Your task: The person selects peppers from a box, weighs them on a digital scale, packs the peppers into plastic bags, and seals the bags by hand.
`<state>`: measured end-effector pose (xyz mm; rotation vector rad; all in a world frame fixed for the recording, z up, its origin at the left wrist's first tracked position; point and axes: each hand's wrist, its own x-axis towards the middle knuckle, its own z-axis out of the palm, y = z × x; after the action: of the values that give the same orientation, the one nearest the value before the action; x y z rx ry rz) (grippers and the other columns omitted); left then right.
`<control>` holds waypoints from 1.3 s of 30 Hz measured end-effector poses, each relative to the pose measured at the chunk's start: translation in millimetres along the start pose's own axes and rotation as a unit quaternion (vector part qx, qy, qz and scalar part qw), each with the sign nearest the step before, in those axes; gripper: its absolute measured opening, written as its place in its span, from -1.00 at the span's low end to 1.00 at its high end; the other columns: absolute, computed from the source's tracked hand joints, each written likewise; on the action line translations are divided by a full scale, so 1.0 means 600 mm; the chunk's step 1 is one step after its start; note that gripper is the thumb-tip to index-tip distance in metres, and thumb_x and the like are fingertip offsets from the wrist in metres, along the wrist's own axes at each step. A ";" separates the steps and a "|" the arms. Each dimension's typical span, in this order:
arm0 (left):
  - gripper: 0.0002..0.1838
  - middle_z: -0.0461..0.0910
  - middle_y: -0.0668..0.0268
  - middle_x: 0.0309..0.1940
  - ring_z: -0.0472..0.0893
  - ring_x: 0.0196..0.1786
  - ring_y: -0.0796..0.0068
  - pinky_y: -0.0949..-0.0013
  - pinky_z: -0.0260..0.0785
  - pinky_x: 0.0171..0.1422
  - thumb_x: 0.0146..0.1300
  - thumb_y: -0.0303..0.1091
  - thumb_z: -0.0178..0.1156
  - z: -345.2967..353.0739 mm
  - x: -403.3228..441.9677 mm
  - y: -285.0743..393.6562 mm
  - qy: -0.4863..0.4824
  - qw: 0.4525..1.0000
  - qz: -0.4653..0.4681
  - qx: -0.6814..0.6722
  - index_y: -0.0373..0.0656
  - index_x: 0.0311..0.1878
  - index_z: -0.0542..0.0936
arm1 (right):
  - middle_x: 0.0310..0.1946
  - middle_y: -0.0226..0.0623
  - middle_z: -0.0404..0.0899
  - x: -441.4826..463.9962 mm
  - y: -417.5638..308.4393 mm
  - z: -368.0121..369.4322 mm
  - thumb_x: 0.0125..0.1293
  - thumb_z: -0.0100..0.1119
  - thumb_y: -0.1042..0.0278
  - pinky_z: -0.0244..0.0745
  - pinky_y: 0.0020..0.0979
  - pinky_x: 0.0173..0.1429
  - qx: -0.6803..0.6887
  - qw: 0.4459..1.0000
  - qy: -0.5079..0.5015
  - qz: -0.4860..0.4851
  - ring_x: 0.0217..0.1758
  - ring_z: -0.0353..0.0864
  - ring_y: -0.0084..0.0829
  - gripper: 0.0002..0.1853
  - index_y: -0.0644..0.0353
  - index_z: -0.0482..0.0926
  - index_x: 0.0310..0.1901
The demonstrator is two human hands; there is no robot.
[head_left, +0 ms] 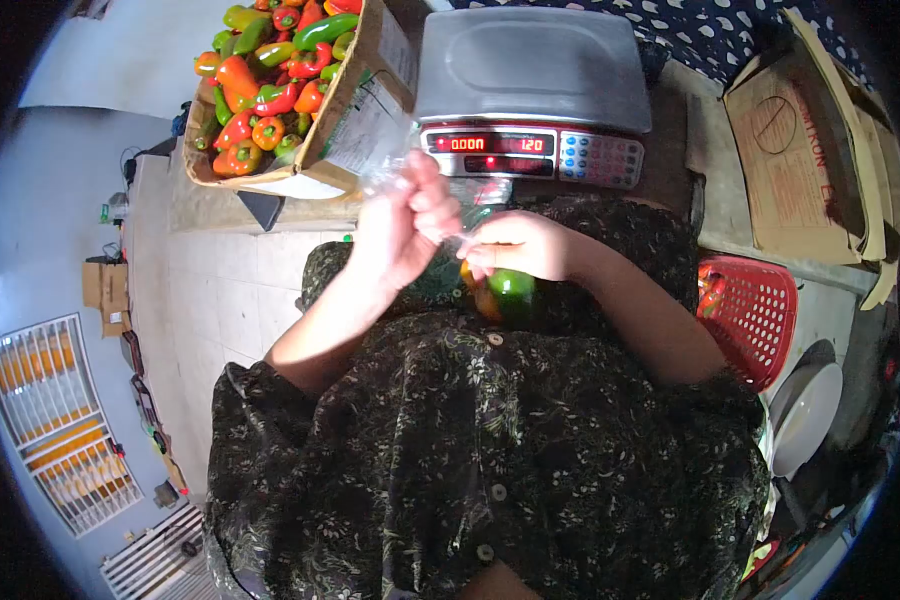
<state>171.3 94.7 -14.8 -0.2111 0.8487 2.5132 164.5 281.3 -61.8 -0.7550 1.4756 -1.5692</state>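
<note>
Closed around the gathered top of a clear plastic bag (pixel 385 175) is my left hand (pixel 410 220), raised in front of the scale. My right hand (pixel 518 245) pinches the twisted neck of the same bag just to the right. Below my right hand hangs the bag's filled part, with a green pepper (pixel 512 290) and something orange showing in it, close to my lap. Part of the bag is hidden behind my fingers. The digital scale (pixel 530 75) is beyond my hands, its plate bare and its red display lit.
An open carton (pixel 370 90) full of red, green and orange peppers (pixel 270 85) stands left of the scale. On the right are another cardboard box (pixel 795 150), a red perforated basket (pixel 765 320) holding some peppers, and a white round dish (pixel 808 420).
</note>
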 end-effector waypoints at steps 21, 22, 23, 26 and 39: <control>-0.75 0.58 0.17 -0.43 0.60 -0.25 0.15 0.16 0.39 -0.11 0.21 -0.17 0.12 0.038 -0.047 0.012 -0.170 0.331 0.175 0.912 -0.14 -0.19 0.55 | -0.39 -0.20 0.59 0.016 0.032 0.033 0.40 -0.06 0.28 0.42 -0.37 -0.10 0.002 0.998 0.038 -0.043 -0.24 0.57 -0.44 -0.73 0.31 0.54 -0.29; -0.74 0.57 0.17 -0.46 0.61 -0.27 0.16 0.16 0.40 -0.15 0.20 -0.14 0.13 0.038 -0.050 0.013 -0.167 0.346 0.085 0.919 -0.12 -0.20 0.56 | -0.38 -0.19 0.60 0.020 0.043 0.030 0.39 -0.04 0.28 0.42 -0.37 -0.12 -0.004 0.999 0.024 -0.037 -0.26 0.58 -0.42 -0.74 0.31 0.54 -0.28; -0.76 0.57 0.18 -0.48 0.61 -0.30 0.16 0.16 0.40 -0.19 0.20 -0.15 0.13 0.041 -0.050 0.019 -0.179 0.338 0.032 0.923 -0.10 -0.21 0.56 | -0.38 -0.18 0.61 0.020 0.050 0.025 0.38 -0.03 0.28 0.43 -0.36 -0.13 -0.012 0.999 0.009 -0.029 -0.28 0.59 -0.40 -0.75 0.31 0.55 -0.28; -0.88 0.54 0.23 -0.55 0.59 -0.41 0.19 0.19 0.40 -0.38 0.17 -0.25 0.15 0.042 -0.059 0.049 -0.226 0.348 -0.018 0.910 -0.05 -0.29 0.56 | -0.41 -0.18 0.61 0.028 0.041 0.019 0.34 0.05 0.24 0.43 -0.38 -0.19 -0.117 0.991 -0.036 -0.049 -0.34 0.60 -0.39 -0.73 0.31 0.56 -0.31; -0.92 0.53 0.31 -0.53 0.58 -0.40 0.25 0.24 0.40 -0.30 0.08 -0.31 0.22 0.040 -0.041 0.097 -0.272 0.422 0.141 0.853 -0.05 -0.39 0.56 | -0.19 -0.25 0.61 0.019 -0.010 0.015 0.37 -0.01 0.32 0.41 -0.44 0.02 -0.028 0.978 -0.090 -0.184 -0.10 0.56 -0.48 -0.75 0.31 0.60 -0.20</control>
<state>164.8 59.5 42.4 1.3541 2.5100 0.5163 166.2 266.8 -56.0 -1.2267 1.3028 -1.6810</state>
